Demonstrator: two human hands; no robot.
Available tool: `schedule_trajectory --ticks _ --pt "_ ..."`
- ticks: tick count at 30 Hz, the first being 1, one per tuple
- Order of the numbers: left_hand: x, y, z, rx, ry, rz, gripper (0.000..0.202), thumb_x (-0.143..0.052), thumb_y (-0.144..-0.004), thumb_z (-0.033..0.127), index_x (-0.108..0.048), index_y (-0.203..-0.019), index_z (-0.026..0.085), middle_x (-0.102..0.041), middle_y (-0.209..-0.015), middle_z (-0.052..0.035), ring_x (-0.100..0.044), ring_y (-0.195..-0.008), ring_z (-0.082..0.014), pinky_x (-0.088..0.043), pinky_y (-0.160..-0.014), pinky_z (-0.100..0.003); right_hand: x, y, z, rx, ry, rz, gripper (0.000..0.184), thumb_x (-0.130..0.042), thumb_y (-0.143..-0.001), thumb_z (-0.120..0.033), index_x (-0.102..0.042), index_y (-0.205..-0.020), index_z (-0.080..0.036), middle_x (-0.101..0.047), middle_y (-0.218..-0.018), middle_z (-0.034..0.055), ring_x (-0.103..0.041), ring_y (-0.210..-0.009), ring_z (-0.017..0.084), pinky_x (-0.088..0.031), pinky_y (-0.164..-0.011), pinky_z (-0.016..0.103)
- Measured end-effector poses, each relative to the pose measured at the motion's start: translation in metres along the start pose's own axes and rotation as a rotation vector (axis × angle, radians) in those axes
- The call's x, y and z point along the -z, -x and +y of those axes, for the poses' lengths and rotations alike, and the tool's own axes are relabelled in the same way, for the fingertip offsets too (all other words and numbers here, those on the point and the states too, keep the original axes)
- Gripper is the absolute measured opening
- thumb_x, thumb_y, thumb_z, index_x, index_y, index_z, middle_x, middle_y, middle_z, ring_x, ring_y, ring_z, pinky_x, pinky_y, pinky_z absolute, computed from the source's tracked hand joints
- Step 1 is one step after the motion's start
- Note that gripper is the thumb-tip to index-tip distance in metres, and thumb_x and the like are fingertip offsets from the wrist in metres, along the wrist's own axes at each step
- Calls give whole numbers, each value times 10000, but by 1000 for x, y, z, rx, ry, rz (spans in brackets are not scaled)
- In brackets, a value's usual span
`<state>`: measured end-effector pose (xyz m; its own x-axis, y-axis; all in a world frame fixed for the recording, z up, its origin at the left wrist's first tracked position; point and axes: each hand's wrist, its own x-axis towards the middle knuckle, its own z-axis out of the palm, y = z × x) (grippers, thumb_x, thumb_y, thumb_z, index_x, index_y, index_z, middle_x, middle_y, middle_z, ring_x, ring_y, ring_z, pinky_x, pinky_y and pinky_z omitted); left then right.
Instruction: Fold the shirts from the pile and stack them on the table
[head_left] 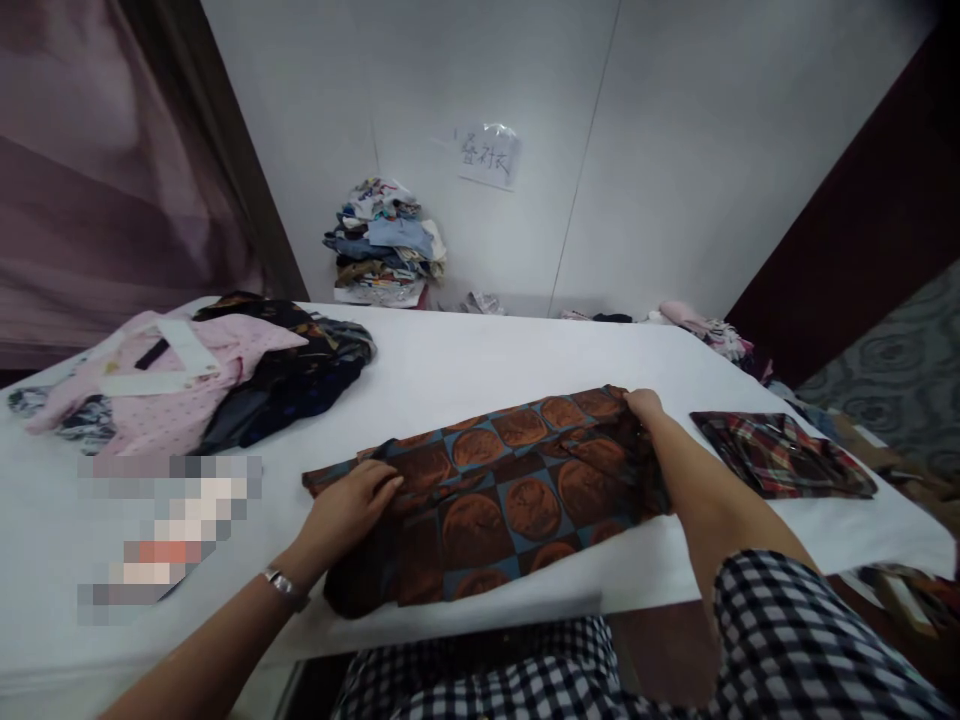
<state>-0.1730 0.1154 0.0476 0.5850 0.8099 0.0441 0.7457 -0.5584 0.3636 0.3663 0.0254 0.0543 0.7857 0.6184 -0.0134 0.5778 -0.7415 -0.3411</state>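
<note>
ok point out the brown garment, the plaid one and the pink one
brown garment (525,500): head view, centre panel
plaid garment (780,455): head view, centre
pink garment (161,410): head view, dotted body

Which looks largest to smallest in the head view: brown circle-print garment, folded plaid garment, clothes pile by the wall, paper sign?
1. brown circle-print garment
2-3. folded plaid garment and clothes pile by the wall: look alike; the pile sits farther off, so unranked
4. paper sign
</note>
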Motion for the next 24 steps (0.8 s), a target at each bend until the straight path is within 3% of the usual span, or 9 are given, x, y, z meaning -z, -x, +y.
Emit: schedule_trajectory --ticks 4,6,8,11,14,17,21,24 --pt "8 -34 -24 83 -114 146 400 -368 -906 422 -666 -1051 197 -656 -1177 -89 -596 -1092 -252 -455 -939 -351 -6 -4 10 -76 15 -17 450 -500 -863 -393 -674 -1167 -111 -663 -1194 185 -625 -1106 315 -495 -862 352" --pt "9 -50 -33 101 -150 108 411 -391 -892 414 -668 -1071 168 -661 -1177 -117 -589 -1111 -264 -437 -966 -351 -10 -5 9 -97 20 -25 614 -496 -862 -494 -583 -1294 -68 -585 -1309 218 -563 -1198 346 -475 -916 388" --pt "8 -61 -36 148 -164 18 422 -420 -876 436 -670 -1077 161 -682 -1138 -125 -614 -1063 -265 -455 -922 -342 -12 -6 7 -98 25 -46 698 -505 -845 -553 -559 -1309 -34 -563 -1328 240 -537 -1228 355 -465 -938 398" --pt "6 -68 -33 224 -112 -77 364 -481 -842 413 -686 -1028 176 -721 -1040 -99 -650 -950 -240 -475 -815 -308 -15 -7 6 -61 36 -93 506 -588 -793 -453 -680 -1137 -93 -666 -1167 204 -622 -1103 328 -497 -859 368" --pt "9 -67 -35 318 -3 -37 295 -491 -821 336 -703 -954 179 -738 -983 -73 -660 -904 -211 -472 -763 -274 -19 -8 15 -58 -9 -36 312 -590 -754 -354 -727 -968 -174 -717 -1002 148 -675 -955 311 -513 -741 358" --pt "18 -61 -49 438 22 14 287 -482 -811 294 -717 -912 162 -742 -958 -76 -666 -893 -202 -474 -741 -254 -26 -15 33 -98 -110 77 204 -609 -700 -364 -715 -804 -224 -719 -923 147 -674 -925 339 -503 -690 392" --pt "31 -46 -67 557 -27 37 310 -462 -789 228 -725 -912 120 -740 -924 -131 -672 -874 -251 -495 -754 -317 -35 -25 48 -145 -149 109 121 -612 -642 -375 -661 -658 -266 -697 -935 209 -656 -974 383 -475 -706 459" --pt "33 -43 -62 495 -27 81 413 -400 -831 214 -686 -1114 121 -703 -1124 -136 -636 -1037 -257 -482 -893 -347 -37 -28 49 -166 -150 64 140 -592 -637 -427 -629 -647 -293 -678 -1039 216 -632 -1049 385 -467 -743 479"
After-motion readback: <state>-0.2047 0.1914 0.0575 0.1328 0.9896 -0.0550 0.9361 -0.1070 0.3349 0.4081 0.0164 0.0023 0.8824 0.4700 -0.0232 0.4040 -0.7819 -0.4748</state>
